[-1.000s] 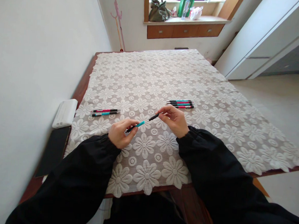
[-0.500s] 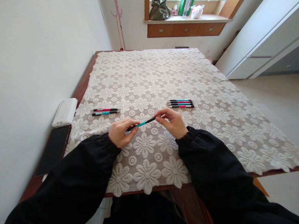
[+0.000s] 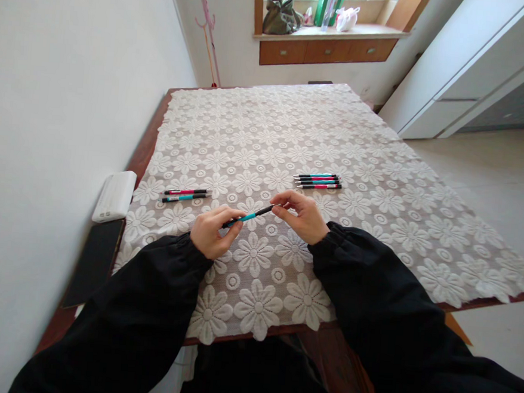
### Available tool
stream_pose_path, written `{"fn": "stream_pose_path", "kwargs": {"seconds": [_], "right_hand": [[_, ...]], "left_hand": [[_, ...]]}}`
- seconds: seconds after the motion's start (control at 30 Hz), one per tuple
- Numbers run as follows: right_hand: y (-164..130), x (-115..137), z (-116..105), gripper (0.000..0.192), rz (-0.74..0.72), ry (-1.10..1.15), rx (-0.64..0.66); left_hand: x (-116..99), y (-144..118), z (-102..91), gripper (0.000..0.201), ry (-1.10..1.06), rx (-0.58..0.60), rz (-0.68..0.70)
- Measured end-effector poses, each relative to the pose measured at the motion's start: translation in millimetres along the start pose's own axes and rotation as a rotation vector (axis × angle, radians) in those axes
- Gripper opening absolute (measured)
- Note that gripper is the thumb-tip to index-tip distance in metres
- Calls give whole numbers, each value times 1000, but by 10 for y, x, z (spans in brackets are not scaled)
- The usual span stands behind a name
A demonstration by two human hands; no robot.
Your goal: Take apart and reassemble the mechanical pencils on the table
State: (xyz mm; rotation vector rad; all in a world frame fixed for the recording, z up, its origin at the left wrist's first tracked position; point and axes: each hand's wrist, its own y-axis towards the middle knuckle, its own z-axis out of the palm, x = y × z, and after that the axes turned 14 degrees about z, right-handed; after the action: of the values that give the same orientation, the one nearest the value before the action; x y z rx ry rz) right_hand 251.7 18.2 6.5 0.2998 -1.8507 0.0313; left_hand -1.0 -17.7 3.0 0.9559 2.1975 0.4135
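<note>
The left hand [image 3: 214,232] covers one end of the slim teal-and-black pen [image 3: 255,214]; the other end, between the right hand's [image 3: 301,215] fingertips, is too small to make out. Markings on the white rounded rectangular box [image 3: 115,196] are unreadable. The picture's top edge cuts off the wood-framed window [image 3: 258,10] and the tall white cabinet [image 3: 460,60].

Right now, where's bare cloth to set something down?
Free: cloth beyond left pens and right pens, and right of the latter. Crowded: near middle, left hand and right hand holding one pen; left edge, white box and black slab.
</note>
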Motion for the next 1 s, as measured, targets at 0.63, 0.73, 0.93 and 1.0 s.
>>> {"fn": "stream_pose_path", "kwargs": {"seconds": [0.63,0.73,0.93,1.0], "right_hand": [[8,-4,-24,11,16,-83,52],[0,23,-34,19,29,-119,75],[-6,49,-43,40,44,-243,114],[-3,34,-42,46,50,-281,132]], "left_hand": [[-5,14,-10,18,27,-29,-24],[-1,11,-5,18,26,-34,-25],[14,5,1,19,-15,-45,-15],[20,3,6,20,-31,-51,-9]]}}
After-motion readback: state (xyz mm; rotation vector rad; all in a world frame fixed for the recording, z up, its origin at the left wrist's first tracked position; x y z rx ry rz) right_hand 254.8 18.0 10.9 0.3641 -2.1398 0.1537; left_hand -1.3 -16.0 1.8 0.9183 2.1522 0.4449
